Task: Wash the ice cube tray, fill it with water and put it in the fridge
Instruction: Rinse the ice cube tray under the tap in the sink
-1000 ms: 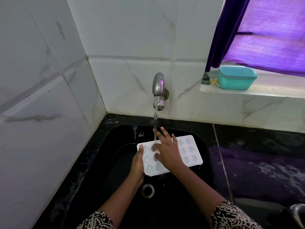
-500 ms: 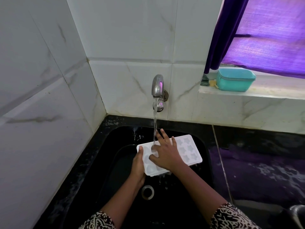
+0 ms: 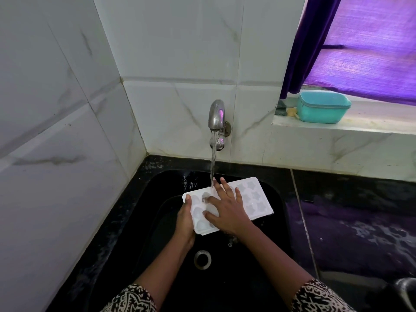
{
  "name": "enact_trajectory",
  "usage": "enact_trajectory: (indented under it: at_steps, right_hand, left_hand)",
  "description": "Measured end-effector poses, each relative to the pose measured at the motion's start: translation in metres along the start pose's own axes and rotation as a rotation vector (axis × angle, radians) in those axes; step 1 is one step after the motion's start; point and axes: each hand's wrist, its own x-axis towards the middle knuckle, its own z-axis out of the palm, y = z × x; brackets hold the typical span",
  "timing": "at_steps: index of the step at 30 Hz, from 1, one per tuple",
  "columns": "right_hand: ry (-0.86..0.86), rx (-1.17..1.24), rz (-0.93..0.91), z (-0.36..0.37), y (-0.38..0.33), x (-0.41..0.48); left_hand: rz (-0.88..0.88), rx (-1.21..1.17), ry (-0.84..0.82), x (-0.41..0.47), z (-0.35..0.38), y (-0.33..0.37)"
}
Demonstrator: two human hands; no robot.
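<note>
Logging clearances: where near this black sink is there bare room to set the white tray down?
Free: the wet black countertop right of the black sink; the sink floor around the metal drain; the marble sill right of the teal plastic box. Crowded: under the running steel tap, where left hand grips and right hand presses the white ice cube tray.

Under the silver tap (image 3: 216,115) there's a white tray (image 3: 256,200) in a black sink (image 3: 153,221), grey-veined white tiles (image 3: 180,52) behind the tap, a teal tub (image 3: 323,108) and purple curtain (image 3: 302,52) off to its right, and black-and-white squiggly-print sleeves (image 3: 132,298) way below it.
</note>
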Motion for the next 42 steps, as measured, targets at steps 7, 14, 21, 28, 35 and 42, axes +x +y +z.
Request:
enact_trajectory:
  at_steps: [7,14,21,28,35,42]
  right_hand:
    - [0.186,0.048,0.105,-0.018,0.008,-0.009]
    - [0.136,0.071,-0.015,-0.024,0.015,-0.021]
    - [0.036,-0.031,0.042,-0.01,0.002,0.0]
    - [0.072,-0.112,0.067,-0.011,0.006,0.002]
    - [-0.005,-0.146,0.041,-0.01,0.0,0.001]
    - [0.032,-0.245,0.088,-0.009,-0.006,-0.001]
  left_hand:
    - [-0.008,-0.033,0.019,0.001,0.006,-0.001]
    - [-0.004,-0.067,-0.017,0.009,0.01,0.011]
    - [-0.045,-0.127,-0.049,0.011,0.025,0.019]
    - [-0.07,-0.145,-0.085,0.012,0.022,0.013]
    - [-0.041,-0.138,-0.053,0.013,0.016,0.01]
    - [-0.077,-0.241,-0.091,0.013,0.018,0.004]
